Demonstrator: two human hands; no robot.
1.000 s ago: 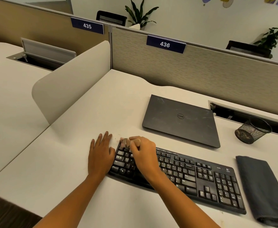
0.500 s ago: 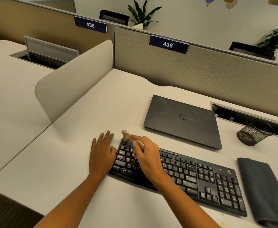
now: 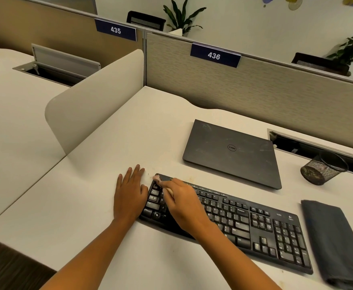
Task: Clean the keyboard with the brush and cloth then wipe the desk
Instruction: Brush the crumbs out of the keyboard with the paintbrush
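Note:
A black keyboard (image 3: 244, 225) lies slanted across the near part of the white desk (image 3: 108, 164). My right hand (image 3: 184, 204) grips a small brush (image 3: 161, 184) with a pale wooden handle; its bristles touch the keyboard's far left corner. My left hand (image 3: 130, 193) rests flat on the desk with straight fingers, its thumb side against the keyboard's left end. A folded dark grey cloth (image 3: 336, 241) lies on the desk to the right of the keyboard, untouched.
A closed dark laptop (image 3: 232, 151) lies behind the keyboard. A black mesh pen cup (image 3: 323, 168) lies tipped at the right, next to an open cable slot (image 3: 317, 147). A curved divider panel (image 3: 96, 97) bounds the desk's left; partition walls (image 3: 255, 91) stand behind.
The brush has swept a little over the keyboard's left end, from the upper left keys out to the far corner. My left hand has stayed where it was.

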